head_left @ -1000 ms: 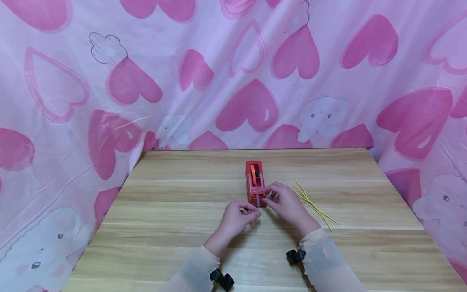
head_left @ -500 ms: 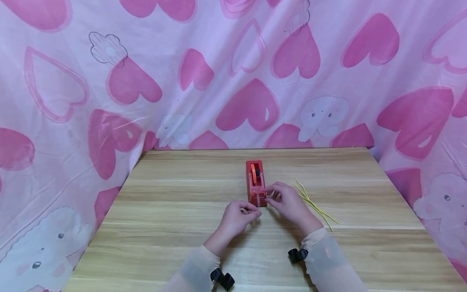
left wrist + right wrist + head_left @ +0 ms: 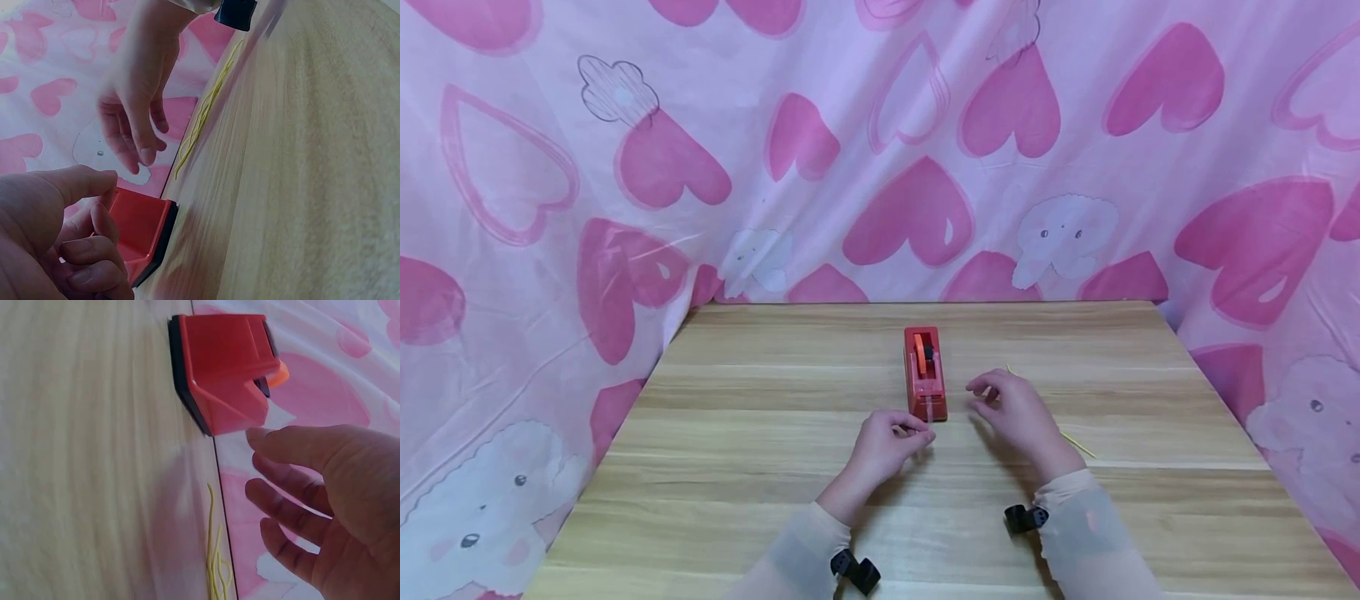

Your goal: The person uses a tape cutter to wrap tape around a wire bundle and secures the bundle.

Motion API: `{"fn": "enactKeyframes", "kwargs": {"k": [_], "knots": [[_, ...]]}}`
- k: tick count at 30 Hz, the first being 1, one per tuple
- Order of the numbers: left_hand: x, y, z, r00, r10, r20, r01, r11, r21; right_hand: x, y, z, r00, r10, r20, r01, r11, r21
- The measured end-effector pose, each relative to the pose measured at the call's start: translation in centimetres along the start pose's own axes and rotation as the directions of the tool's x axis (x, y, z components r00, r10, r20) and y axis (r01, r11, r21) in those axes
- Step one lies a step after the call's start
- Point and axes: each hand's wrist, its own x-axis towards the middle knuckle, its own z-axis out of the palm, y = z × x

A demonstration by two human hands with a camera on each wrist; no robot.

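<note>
A red tape dispenser [image 3: 914, 398] with an orange roll core stands on the table, its front toward me. My left hand [image 3: 883, 446] is just in front of it, thumb and forefinger pinched together at the end of a strip of clear tape [image 3: 928, 408] that comes off the dispenser; the film itself is hard to make out. To the dispenser's right, my right hand [image 3: 1018, 417] hovers apart from it with loosely bent fingers and nothing in them. In the right wrist view the dispenser [image 3: 228, 350] lies beyond the thumb tip.
Several thin yellow cords [image 3: 203, 115] lie crossed on the wooden table [image 3: 760, 467], mostly behind my right hand and forearm in the head view. A pink heart-patterned curtain [image 3: 910, 217] hangs along the table's back and sides.
My right hand has left the dispenser's front and moved right, now covering most of the yellow cords in the head view. My left hand has stayed nearly still at the tape's end.
</note>
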Motion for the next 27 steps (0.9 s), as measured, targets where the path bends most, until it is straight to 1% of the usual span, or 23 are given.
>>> {"fn": "enactKeyframes", "kwargs": {"k": [4,7,14,18,23,27], "knots": [[-0.1,-0.1,0.2,1.0,-0.008,0.004,0.008,1.0,0.002,-0.4,1.0,-0.5,0.998,0.055,0.011,-0.055,0.998,-0.014],[-0.1,-0.1,0.3,1.0,-0.011,0.007,0.011,1.0,0.0,-0.6,1.7,-0.9,0.997,0.081,0.009,-0.081,0.996,-0.043],[0.1,-0.1,0.3,1.0,-0.006,0.005,0.006,1.0,-0.002,-0.6,2.9,-2.3,0.994,0.108,-0.02,-0.109,0.99,-0.084],[0.0,-0.1,0.2,1.0,0.0,0.006,0.0,1.0,0.001,-0.7,3.3,-3.0,0.992,0.126,-0.02,-0.127,0.985,-0.113],[0.1,-0.1,0.1,1.0,0.005,0.007,-0.005,1.0,0.009,-1.0,3.9,-3.5,0.983,0.181,0.007,-0.179,0.978,-0.104],[0.1,-0.1,0.1,1.0,0.003,0.007,-0.003,1.0,0.014,-1.3,4.3,-3.6,0.981,0.194,0.003,-0.193,0.976,-0.105]]}}
